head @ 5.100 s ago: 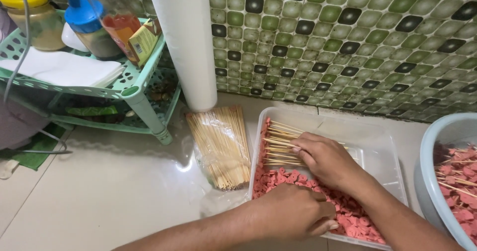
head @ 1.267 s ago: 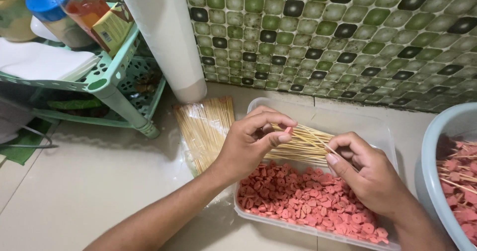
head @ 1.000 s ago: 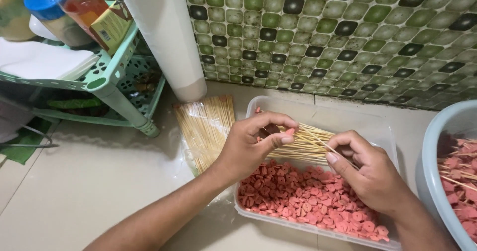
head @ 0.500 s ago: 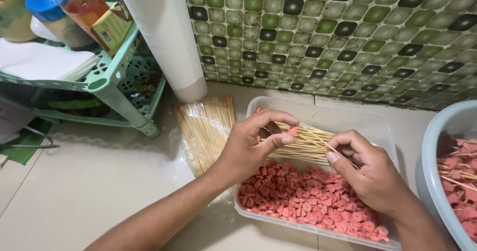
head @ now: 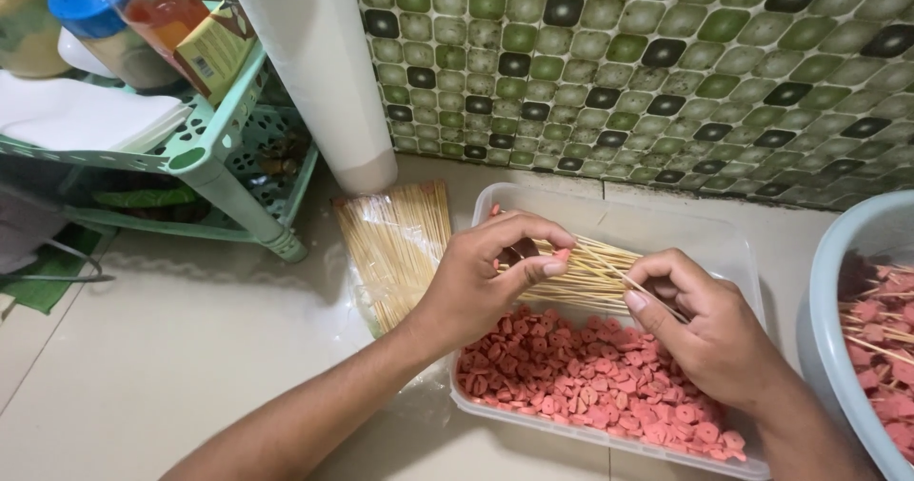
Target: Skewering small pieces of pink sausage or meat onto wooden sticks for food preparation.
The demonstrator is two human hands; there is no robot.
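Left hand [head: 481, 286] pinches sausage slice, right hand [head: 709, 324] grips skewer [head: 633, 284] over clear tub [head: 609, 229]; floor open leftward; poses barely changed.

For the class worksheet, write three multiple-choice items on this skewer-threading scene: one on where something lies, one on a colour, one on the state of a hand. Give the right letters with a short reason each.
1. Where does the bag of bamboo skewers lie?
A. On the floor, left of the clear tub
B. Inside the blue basin
C. On the green rack's top shelf

2. What colour are the sliced sausage pieces in the clear tub?
A. Green
B. Pinkish red
C. White

3. What is the right hand doing?
A. Lying flat on the floor
B. Gripping the white roll
C. Pinching a single skewer

Answers:
1 A, the bag rests on the tiled floor just left of the tub.
2 B, the slices fill the tub's near half in pinkish red.
3 C, thumb and fingers close on one thin stick, whose far end the left hand pinches.
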